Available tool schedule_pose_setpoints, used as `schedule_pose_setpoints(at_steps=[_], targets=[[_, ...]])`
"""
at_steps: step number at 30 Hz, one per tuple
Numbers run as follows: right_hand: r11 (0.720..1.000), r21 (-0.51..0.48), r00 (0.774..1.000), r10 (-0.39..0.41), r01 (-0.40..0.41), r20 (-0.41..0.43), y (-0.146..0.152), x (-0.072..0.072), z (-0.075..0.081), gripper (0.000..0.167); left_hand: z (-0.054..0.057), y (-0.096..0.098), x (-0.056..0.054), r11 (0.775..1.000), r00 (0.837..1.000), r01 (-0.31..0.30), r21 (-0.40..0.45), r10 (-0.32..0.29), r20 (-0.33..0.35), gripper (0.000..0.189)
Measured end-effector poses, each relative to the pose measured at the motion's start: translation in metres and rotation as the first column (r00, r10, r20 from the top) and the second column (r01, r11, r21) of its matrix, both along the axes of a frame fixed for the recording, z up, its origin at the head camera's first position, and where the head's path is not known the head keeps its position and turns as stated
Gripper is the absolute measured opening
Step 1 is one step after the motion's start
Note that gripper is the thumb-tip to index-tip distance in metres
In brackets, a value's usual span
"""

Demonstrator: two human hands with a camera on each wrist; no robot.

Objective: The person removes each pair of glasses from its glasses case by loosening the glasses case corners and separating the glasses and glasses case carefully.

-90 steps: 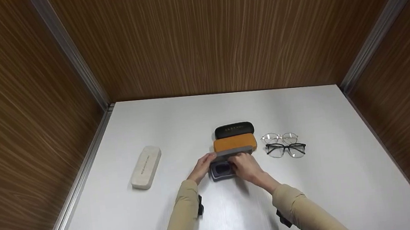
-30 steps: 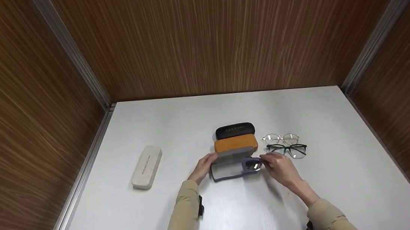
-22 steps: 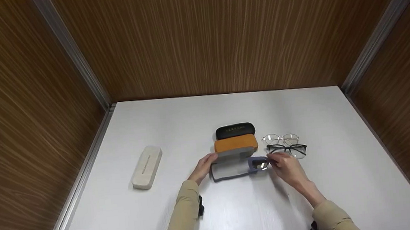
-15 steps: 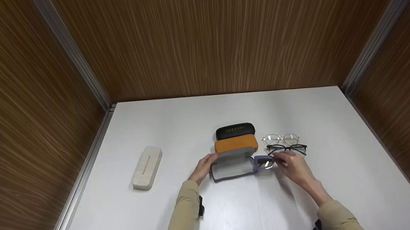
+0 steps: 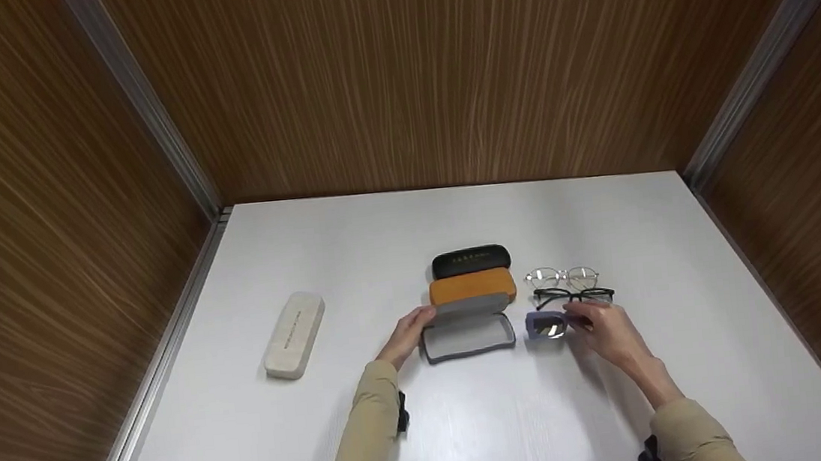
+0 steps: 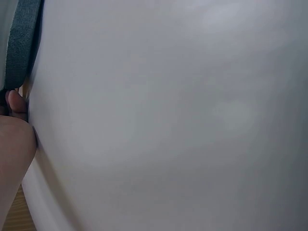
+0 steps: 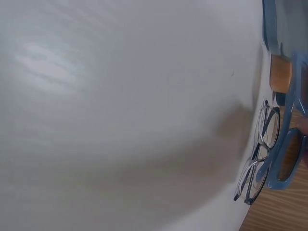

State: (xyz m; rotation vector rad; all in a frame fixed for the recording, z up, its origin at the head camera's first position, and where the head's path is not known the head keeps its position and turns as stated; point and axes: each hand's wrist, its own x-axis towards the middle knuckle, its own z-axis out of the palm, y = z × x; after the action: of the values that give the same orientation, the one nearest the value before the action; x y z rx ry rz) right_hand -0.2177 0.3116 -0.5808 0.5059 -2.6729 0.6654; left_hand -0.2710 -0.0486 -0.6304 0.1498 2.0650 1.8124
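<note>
An eyeglass case (image 5: 471,354), grey and lying with its lid up, sits near the middle of the table with a bare pale inside. My left hand (image 5: 409,336) grips its left end, the thumb at the lid. In the left wrist view, the edge of the case (image 6: 22,45) shows beside that hand (image 6: 14,149). To the right of the case, my right hand (image 5: 611,333) pinches purple-blue sunglasses (image 5: 546,325); the hand hides part of their frame. In the right wrist view, the sunglasses (image 7: 291,154) overlap the eyeglasses behind them.
Behind the grey case lie an orange case (image 5: 472,285) and a black case (image 5: 470,259). Wire-framed glasses (image 5: 582,276) and black-framed glasses (image 5: 554,294) lie just beyond my right hand. A cream case (image 5: 294,336) rests at the left. Wood-grain panels (image 5: 395,74) wall the table.
My right hand has drawn the sunglasses out of the grey case and carried them to the right, clear of its edge. The left hand has stayed at the case.
</note>
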Motion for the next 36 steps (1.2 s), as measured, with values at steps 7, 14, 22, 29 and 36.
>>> schedule_pose_setpoints(at_steps=[7,14,22,29,36], targets=[[1.000,0.000,0.996,-0.025,0.025,0.090,0.013,0.001,-0.002,0.031,0.001,-0.001,0.002,1.000,1.000,0.020,-0.012,-0.020,-0.007,0.060],[0.999,0.004,0.992,-0.043,0.043,0.121,0.023,0.001,-0.005,0.029,0.001,-0.001,0.002,1.000,1.000,0.018,-0.014,-0.018,0.002,0.060],[0.997,-0.026,0.986,-0.062,0.066,0.152,0.031,-0.002,-0.010,0.027,0.001,-0.001,0.002,1.000,1.000,0.010,-0.004,-0.010,0.014,0.061],[0.996,-0.027,0.980,-0.076,0.082,0.184,0.030,-0.004,-0.011,0.026,-0.001,-0.001,0.000,1.000,1.000,0.017,0.012,-0.017,0.025,0.061],[0.995,0.012,0.968,-0.102,0.102,0.228,0.029,-0.007,-0.008,0.027,-0.001,-0.001,0.000,1.000,1.000,0.019,0.004,-0.019,0.014,0.061]])
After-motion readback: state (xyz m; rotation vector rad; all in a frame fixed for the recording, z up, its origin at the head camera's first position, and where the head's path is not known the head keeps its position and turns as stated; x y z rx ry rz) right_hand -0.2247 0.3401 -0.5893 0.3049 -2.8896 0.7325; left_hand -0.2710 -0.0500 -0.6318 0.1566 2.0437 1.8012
